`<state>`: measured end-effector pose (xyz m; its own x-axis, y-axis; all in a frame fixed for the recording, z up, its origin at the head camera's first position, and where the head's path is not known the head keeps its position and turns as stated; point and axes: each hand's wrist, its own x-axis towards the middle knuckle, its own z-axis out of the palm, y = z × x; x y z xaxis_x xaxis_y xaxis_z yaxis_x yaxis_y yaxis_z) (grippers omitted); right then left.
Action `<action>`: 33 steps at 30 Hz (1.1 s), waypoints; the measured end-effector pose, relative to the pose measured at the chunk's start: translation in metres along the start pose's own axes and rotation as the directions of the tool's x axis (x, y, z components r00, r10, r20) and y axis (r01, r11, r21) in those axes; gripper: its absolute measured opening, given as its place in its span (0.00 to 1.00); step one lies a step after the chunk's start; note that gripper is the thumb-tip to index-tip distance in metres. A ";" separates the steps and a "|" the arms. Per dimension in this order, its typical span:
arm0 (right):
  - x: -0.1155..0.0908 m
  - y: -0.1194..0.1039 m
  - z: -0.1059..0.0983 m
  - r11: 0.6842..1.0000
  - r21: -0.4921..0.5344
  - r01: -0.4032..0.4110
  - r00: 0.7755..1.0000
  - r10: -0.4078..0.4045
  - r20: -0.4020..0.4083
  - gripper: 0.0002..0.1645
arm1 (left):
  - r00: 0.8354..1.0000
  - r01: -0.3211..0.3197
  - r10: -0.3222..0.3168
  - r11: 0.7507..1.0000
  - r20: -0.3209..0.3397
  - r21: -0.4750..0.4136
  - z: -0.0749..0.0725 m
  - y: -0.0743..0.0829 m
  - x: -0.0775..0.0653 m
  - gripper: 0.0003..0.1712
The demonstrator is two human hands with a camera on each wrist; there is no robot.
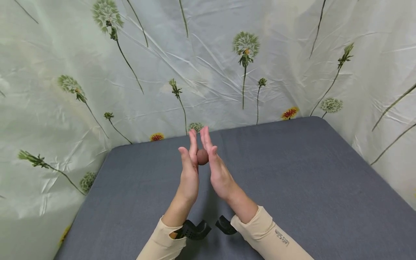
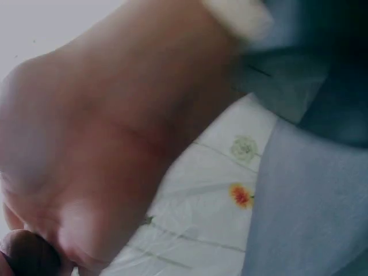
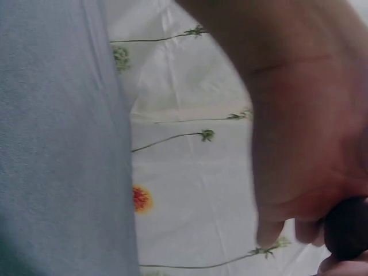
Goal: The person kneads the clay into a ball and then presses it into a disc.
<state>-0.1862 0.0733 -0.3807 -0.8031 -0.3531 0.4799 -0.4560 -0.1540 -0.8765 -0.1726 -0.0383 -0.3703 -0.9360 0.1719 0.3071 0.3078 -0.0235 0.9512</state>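
A small reddish-brown ball [image 1: 203, 157] sits between the two upright hands, above the grey surface. My left hand [image 1: 190, 173] presses its palm side against the ball from the left, fingers straight and pointing away. From the other side my right hand [image 1: 219, 173] presses on it, its fingers straight too. In the left wrist view the dark ball [image 2: 30, 253] shows at the lower left corner beside the palm. The right wrist view has the ball [image 3: 347, 229] at the lower right, against the right hand [image 3: 310, 144]. What the ball is made of, I cannot tell.
A grey cloth-covered table [image 1: 276, 173] lies under the hands. Behind it and along its sides hangs a pale curtain [image 1: 208, 72] printed with dandelions and flowers. Black curved wrist mounts [image 1: 196, 230] stick out near the cream sleeves [image 1: 266, 231].
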 end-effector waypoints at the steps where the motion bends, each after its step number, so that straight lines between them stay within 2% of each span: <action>1: 0.000 -0.002 -0.002 1.000 0.002 -0.004 1.000 0.004 -0.018 0.59 | 1.000 0.002 -0.002 1.000 0.014 0.008 0.002 -0.002 -0.001 0.59; 5: 0.004 -0.007 -0.020 0.998 0.044 -0.037 0.995 0.040 -0.087 0.62 | 0.995 -0.032 0.028 0.998 0.093 0.045 0.019 -0.006 -0.009 0.58; 9: 0.006 -0.003 -0.038 0.984 0.147 -0.096 0.991 0.109 -0.082 0.62 | 0.987 -0.083 0.073 0.995 0.142 0.063 0.034 -0.006 -0.020 0.55; 12: 0.007 0.003 -0.034 0.981 0.158 -0.114 0.992 0.122 -0.044 0.62 | 0.990 -0.083 0.075 0.995 0.115 0.062 0.030 -0.004 -0.019 0.56; 17: 0.005 0.006 -0.002 0.999 0.008 -0.054 0.998 0.054 0.024 0.61 | 0.998 -0.046 0.047 0.998 -0.028 0.037 0.004 -0.003 -0.006 0.59; 19: 0.004 0.004 0.005 0.999 -0.041 -0.022 0.999 0.023 0.025 0.60 | 0.998 -0.031 0.034 0.998 -0.057 0.052 -0.001 -0.005 -0.003 0.59; 23: 0.005 -0.003 0.000 0.999 -0.045 -0.025 0.999 0.023 -0.044 0.60 | 0.999 -0.025 0.027 0.994 -0.021 0.108 0.005 -0.012 -0.004 0.57; 27: 0.008 -0.002 -0.019 0.995 0.020 -0.102 0.989 0.104 -0.105 0.62 | 0.997 -0.071 0.065 0.988 0.047 0.138 0.021 -0.017 -0.011 0.52; 30: 0.010 0.005 -0.028 0.987 0.078 -0.141 0.981 0.150 -0.121 0.62 | 0.993 -0.091 0.079 0.985 0.086 0.147 0.029 -0.016 -0.017 0.53; 33: 0.009 0.014 -0.023 0.987 0.067 -0.146 0.984 0.152 -0.094 0.59 | 0.997 -0.057 0.050 0.991 0.057 0.125 0.024 -0.011 -0.014 0.56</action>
<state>-0.2086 0.0896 -0.3877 -0.8955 -0.2842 0.3426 -0.3073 -0.1622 -0.9377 -0.1586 -0.0165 -0.3856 -0.9082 0.2268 0.3518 0.3791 0.0898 0.9210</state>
